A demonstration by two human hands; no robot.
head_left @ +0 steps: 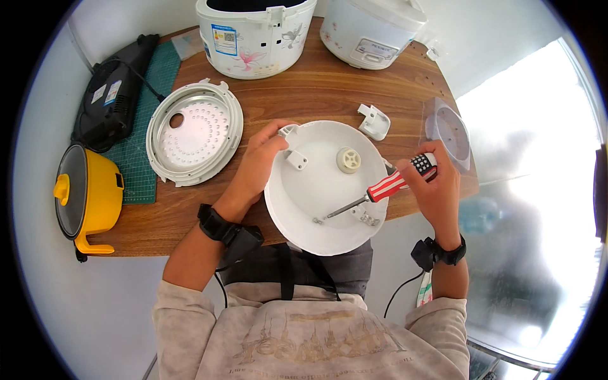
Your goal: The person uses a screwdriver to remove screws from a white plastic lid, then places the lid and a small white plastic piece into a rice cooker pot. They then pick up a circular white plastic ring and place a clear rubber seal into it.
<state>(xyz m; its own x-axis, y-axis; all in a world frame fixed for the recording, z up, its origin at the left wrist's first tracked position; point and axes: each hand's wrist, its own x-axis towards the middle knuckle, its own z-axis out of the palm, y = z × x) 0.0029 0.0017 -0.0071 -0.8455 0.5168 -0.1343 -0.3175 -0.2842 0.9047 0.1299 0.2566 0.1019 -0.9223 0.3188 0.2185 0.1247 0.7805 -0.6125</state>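
Observation:
A round white rice cooker lid shell lies hollow side up at the table's front edge, partly over my lap. My left hand grips its upper left rim, fingers curled around the hinge end. In my right hand is a screwdriver with a red and white striped handle, slanting down to the left. Its tip is inside the shell, by small metal bits near the lower middle. A cream round valve piece and a small metal latch part sit within the shell.
Beyond the shell lies a white plastic cover piece; left of it, an inner lid plate. Rice cooker bodies stand at the back. A yellow pot, black case and green mat occupy the left; a clear-wrapped ring the right.

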